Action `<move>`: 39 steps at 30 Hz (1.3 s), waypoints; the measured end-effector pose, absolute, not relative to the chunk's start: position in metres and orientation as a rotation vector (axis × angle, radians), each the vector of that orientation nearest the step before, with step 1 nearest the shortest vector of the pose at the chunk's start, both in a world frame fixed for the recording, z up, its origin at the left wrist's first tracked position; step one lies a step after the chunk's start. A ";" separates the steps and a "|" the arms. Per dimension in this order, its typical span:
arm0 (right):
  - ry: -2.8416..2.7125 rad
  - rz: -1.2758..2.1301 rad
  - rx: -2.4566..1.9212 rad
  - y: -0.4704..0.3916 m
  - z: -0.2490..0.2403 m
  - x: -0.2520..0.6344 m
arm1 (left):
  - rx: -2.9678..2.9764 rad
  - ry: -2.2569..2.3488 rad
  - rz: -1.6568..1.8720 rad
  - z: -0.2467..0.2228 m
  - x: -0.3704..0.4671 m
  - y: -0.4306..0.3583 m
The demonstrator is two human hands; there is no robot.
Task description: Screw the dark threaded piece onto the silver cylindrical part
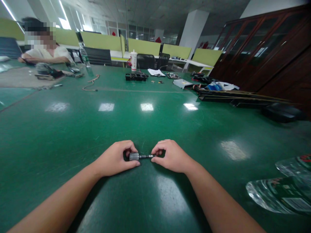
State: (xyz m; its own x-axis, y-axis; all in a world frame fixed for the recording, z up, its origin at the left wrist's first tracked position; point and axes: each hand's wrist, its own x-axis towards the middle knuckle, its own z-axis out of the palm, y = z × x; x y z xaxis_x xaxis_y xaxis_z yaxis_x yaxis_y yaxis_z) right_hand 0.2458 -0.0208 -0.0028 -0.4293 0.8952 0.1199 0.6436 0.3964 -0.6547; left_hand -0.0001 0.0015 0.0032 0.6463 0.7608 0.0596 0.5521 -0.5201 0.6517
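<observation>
A small silver metal cylinder with a thin stepped shaft (145, 156) lies level, low over or on the green table; whether it touches the surface I cannot tell. My left hand (119, 158) is closed around the thick cylindrical end, its thumb on the near side and fingers on the far side. At the other end, my right hand (172, 156) pinches the shaft's tip between thumb and fingers. The tip is partly hidden by these fingertips. Bare shaft shows between the two hands.
Clear plastic bottles (279, 194) lie at the right edge. Dark long strips (233, 95) and a grey metal box (182, 83) sit far right. Across the green table (126, 123) are a black part (136, 77), a white bottle (133, 61), a cord (91, 84) and a seated person (51, 53).
</observation>
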 end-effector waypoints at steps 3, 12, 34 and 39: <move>-2.224 0.637 -1.263 -0.024 -0.005 0.230 | 2.276 1.001 0.465 0.002 0.000 0.002; -2.242 0.569 -1.221 -0.026 -0.011 0.222 | 2.251 0.936 0.490 0.005 0.001 0.002; -2.270 0.561 -1.209 -0.026 -0.009 0.224 | 2.297 0.955 0.482 0.004 0.002 0.002; -2.278 0.570 -1.219 -0.027 -0.007 0.225 | 2.300 0.959 0.479 0.004 0.002 0.002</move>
State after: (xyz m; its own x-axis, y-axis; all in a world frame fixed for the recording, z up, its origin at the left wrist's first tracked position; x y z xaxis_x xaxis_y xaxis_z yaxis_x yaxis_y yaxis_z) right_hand 0.2252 -0.0269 -0.0067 -0.4808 0.8480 0.2229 0.6429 0.5138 -0.5680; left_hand 0.0016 0.0023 0.0044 0.6747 0.7317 0.0974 0.5172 -0.5627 0.6449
